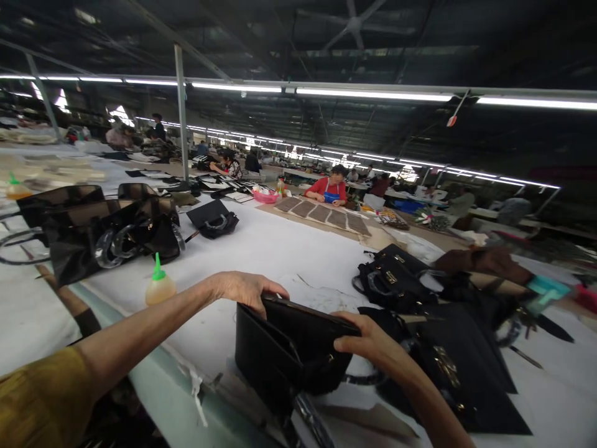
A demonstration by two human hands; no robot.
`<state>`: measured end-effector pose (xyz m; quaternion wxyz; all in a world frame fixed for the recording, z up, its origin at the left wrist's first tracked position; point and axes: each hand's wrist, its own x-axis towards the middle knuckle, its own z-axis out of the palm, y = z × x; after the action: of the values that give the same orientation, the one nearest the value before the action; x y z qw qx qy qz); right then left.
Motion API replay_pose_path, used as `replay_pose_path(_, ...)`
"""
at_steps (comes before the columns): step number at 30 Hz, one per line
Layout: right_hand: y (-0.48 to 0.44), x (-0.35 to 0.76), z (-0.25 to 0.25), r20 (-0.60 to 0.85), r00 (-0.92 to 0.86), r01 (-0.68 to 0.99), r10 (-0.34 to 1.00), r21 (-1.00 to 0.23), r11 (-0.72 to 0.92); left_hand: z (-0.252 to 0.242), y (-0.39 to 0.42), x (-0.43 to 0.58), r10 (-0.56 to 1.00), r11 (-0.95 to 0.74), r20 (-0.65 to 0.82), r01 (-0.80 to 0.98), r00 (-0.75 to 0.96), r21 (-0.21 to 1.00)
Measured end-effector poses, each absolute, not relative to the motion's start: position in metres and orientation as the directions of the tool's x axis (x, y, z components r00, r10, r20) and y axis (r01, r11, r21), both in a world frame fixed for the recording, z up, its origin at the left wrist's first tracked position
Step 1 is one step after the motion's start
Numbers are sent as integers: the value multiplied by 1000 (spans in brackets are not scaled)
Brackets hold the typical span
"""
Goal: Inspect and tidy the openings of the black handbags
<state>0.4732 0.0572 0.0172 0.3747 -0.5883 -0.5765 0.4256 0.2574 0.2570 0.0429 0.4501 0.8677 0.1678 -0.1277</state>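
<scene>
A black handbag [284,354] with gold fittings stands in front of me on the white-covered table, its top edge parted. My left hand [249,289] grips the far left rim, thumb on the inner side and fingers over the edge. On the right, my right hand [368,339] pinches the other end of the rim between thumb and fingers. A plastic-wrapped handle [312,420] hangs from the bag's near side. To the right lie black bag pieces with gold hardware [452,367]. Past my left forearm stands a glue bottle [160,286] with a green nozzle.
Several black bags [107,230] stand at the left, with a smaller black bag [214,219] farther back. More bags [394,277] lie at the right near another person's arm [489,264]. Across the table sits a person in red [326,186] behind brown panels [321,214].
</scene>
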Motion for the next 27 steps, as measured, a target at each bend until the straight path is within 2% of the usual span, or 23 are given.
replay_pose_path(4, 58, 476, 15, -57, -43, 339, 997, -940, -39, 44, 255, 256, 191, -505, -391, 432, 900, 747)
replay_pose_path(9, 61, 479, 13, -43, -35, 369, 998, -929, -27, 43, 253, 255, 186, -390, -359, 404, 914, 827)
replay_pose_path(16, 57, 478, 13, 53, 204, 540, 978, -839, -67, 37, 251, 255, 194, -332, -306, 356, 932, 873)
replay_pose_path(22, 61, 471, 14, 235, 159, 619, 959, -780, 88, 39, 250, 254, 191, -341, -277, 328, 942, 881)
replay_pose_path(27, 64, 473, 10, 243, 167, 606, 955, -790, 95, 39, 250, 253, 184, -319, -263, 311, 947, 895)
